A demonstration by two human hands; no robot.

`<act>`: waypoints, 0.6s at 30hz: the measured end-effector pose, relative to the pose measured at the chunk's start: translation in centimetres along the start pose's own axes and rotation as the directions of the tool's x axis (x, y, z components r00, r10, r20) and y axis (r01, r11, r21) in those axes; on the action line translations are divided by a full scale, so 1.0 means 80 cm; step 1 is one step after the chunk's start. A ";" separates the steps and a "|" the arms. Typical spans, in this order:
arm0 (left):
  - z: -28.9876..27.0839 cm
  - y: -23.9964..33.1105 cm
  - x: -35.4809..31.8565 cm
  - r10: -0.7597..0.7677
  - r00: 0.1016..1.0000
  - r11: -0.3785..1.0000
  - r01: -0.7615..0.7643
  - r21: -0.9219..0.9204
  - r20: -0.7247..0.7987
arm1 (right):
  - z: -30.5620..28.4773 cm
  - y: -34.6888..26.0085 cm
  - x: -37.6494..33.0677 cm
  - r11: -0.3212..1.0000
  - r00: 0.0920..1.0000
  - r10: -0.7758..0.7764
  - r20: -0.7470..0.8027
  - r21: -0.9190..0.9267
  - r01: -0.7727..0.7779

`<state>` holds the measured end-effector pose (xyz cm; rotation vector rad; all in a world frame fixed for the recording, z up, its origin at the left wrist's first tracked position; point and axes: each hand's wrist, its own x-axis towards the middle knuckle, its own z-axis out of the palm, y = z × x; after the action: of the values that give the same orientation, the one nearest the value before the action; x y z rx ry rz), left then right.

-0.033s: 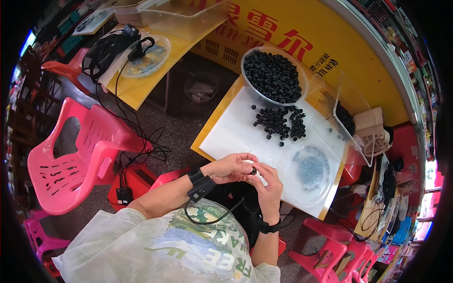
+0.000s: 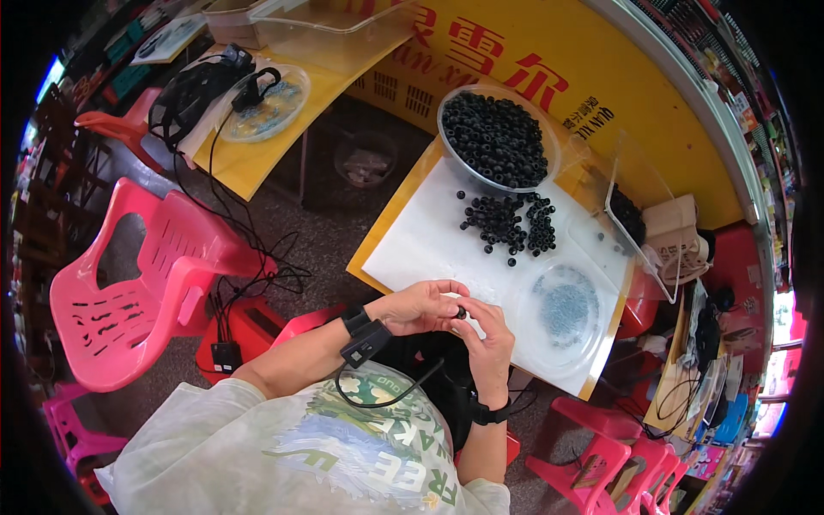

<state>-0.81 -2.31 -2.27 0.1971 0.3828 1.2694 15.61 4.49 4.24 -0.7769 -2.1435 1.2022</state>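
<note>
Left hand [image 2: 418, 306], wrist bent inward w/ black strap, fingers curled, pinching small black ring-shaped bead [image 2: 461, 313] w/ right hand [image 2: 487, 339], fingertips meeting at near edge of white table sheet [image 2: 429, 245]; loose pile of black beads [image 2: 508, 221] beyond

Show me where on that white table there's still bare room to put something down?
The white sheet is bare along its left side, between the loose pile of black rings and the hands holding a ring. It is crowded farther back and right: the bowl of rings, the loose pile, and the clear dish of small grey parts.
</note>
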 end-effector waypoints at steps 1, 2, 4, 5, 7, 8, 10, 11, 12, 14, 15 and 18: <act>0.001 -0.002 -0.002 -0.017 1.000 1.000 0.017 -0.015 0.014 | 0.000 0.001 -0.001 1.000 1.000 -0.002 0.006 0.000 0.002; 0.001 -0.004 -0.004 -0.033 0.999 0.999 0.034 -0.030 0.029 | -0.001 0.002 -0.002 1.000 1.000 -0.005 0.013 0.001 0.005; -0.003 -0.012 0.000 -0.020 1.000 0.999 0.020 -0.030 0.022 | 0.001 0.005 -0.005 1.000 1.000 -0.011 0.003 0.015 0.011; -0.005 -0.015 0.002 -0.014 1.000 0.999 0.015 -0.030 0.018 | 0.005 0.010 -0.007 0.999 1.000 -0.014 -0.012 0.029 0.014; -0.006 -0.016 0.003 0.004 1.000 0.999 -0.004 -0.041 0.004 | 0.010 0.012 -0.008 0.997 0.999 0.007 -0.037 0.076 -0.004; -0.006 -0.017 0.003 0.013 1.000 0.999 -0.013 -0.046 -0.002 | 0.012 0.012 -0.006 0.994 0.998 0.031 -0.046 0.110 -0.026; -0.011 -0.023 0.008 0.059 0.998 0.997 -0.058 -0.044 0.011 | 0.012 0.013 -0.002 0.972 0.993 0.115 -0.031 0.209 -0.106; -0.012 -0.024 0.011 0.082 0.996 0.996 -0.081 -0.041 0.020 | 0.011 0.014 0.001 0.948 0.985 0.173 -0.003 0.271 -0.166; -0.014 -0.022 0.010 0.072 0.997 0.995 -0.072 -0.065 0.000 | 0.009 0.014 0.004 0.916 0.973 0.228 0.028 0.331 -0.225; -0.006 -0.015 0.005 0.035 0.999 0.993 -0.037 -0.113 -0.023 | -0.017 0.012 0.025 0.862 0.939 0.334 0.087 0.375 -0.341; -0.007 -0.013 0.006 0.037 0.997 0.998 -0.041 -0.054 -0.074 | -0.035 0.012 0.041 0.828 0.916 0.383 0.121 0.395 -0.398; -0.012 -0.007 0.013 0.073 0.997 0.969 -0.068 -0.239 0.012 | -0.114 0.008 0.110 0.812 0.963 0.251 -0.098 0.562 -0.154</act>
<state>-0.43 -1.54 -3.54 0.0193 0.2035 1.3708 16.19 16.13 9.38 -0.8162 -1.4763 1.6950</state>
